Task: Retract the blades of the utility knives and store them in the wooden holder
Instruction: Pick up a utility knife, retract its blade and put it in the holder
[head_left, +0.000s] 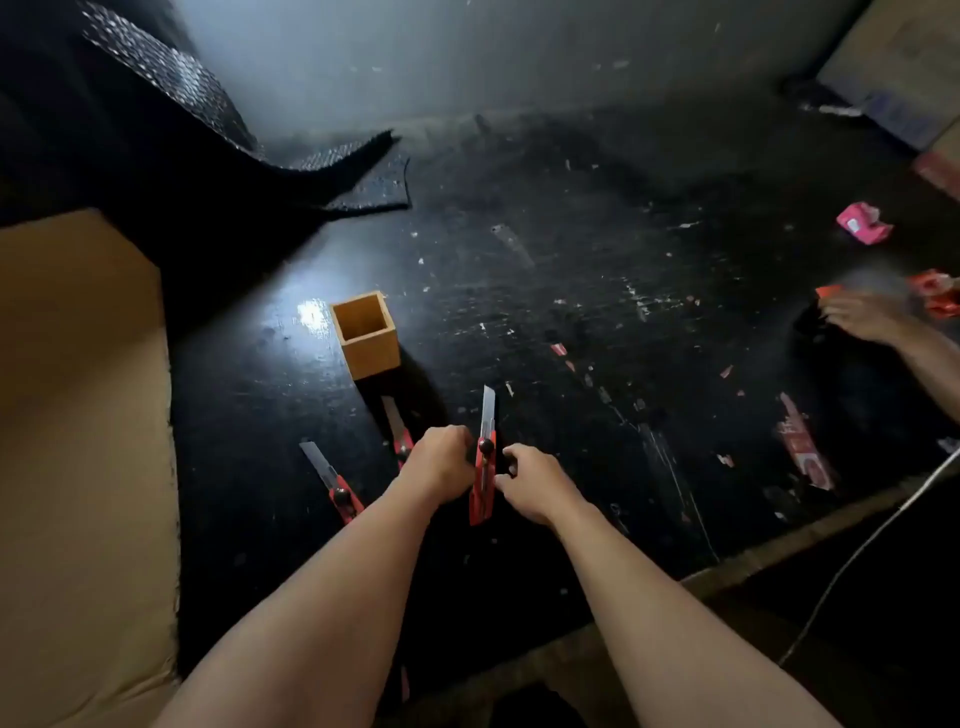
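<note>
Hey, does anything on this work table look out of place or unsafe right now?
Yes. All three utility knives have their blades out: the held knife between the left hand and right hand, and two lying on the table, one at left, another near the empty wooden holder. Red paper scraps litter the right side.

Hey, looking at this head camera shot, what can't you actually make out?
- Red utility knife with extended blade held upright: how its handle is held is hidden by the left hand and right hand.
- Second red utility knife on the black table: handle covered by the left hand.
- Open wooden box holder: bottom in shadow.
- Pink scraps at right: blurred.
</note>
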